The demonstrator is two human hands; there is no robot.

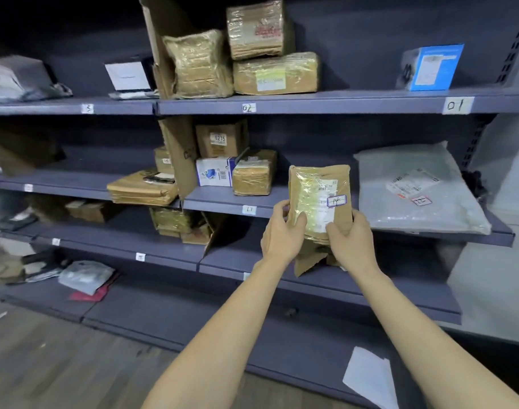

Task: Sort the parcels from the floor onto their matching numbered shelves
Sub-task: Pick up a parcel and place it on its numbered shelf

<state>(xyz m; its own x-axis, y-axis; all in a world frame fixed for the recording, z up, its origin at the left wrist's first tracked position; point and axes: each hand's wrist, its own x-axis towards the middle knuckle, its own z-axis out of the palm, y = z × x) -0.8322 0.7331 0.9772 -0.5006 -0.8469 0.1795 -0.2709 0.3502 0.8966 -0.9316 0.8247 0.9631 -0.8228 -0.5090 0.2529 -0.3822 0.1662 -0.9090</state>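
Both arms reach out toward the shelving, and a brown paper parcel is held upright between the two hands, in front of the shelf edge. The left hand grips the parcel's left side, thumb laid across the taped front, fingers wrapped behind. The right hand grips the lower right corner, thumb on the front and fingers curled round the back. Torn paper hangs from the parcel below both hands. Just above the right thumb, a small white sticker on the parcel carries a handwritten number (it looks like 14, boxed in blue pen).

Immediately right of the right hand, a large grey plastic mailer lies flat on the shelf, with a sticker of its own. Just left of the left hand, on the shelf lip, sits a shelf tag reading 11. Above and left of the left hand, a taped brown box stands beside a white and blue carton.

Higher up, well above both hands, the top shelf bears a tag 02 and a tag 01, with a blue box above the latter. Far below the right hand a white sheet lies on the bottom ledge.
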